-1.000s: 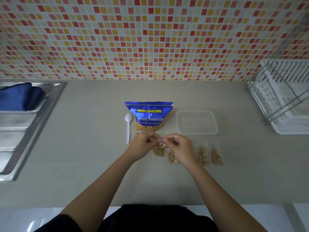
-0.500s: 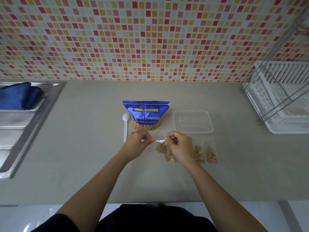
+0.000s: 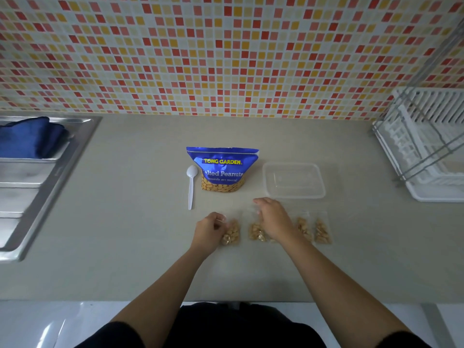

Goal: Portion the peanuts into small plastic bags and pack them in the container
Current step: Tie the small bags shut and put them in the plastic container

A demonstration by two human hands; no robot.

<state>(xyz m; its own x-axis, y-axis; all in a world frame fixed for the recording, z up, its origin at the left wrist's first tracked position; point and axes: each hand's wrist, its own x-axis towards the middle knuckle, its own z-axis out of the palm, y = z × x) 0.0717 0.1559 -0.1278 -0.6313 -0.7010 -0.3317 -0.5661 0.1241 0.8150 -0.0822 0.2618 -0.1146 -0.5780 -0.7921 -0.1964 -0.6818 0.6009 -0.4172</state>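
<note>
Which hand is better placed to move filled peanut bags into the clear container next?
Probably right: the right hand lies over a peanut bag just in front of the clear container, while the left hand, farther off, pinches the leftmost peanut bag.

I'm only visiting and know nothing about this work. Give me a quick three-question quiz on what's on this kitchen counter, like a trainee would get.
1. Count: how many small filled bags of peanuts lie on the counter?
2. True or false: the clear container already holds packed bags.
3. Pick one: what lies just left of the blue peanut pouch? A) a white plastic spoon B) a fork C) scissors

Key: 1) four; 2) false, nothing is in it yet; 3) A.
</note>
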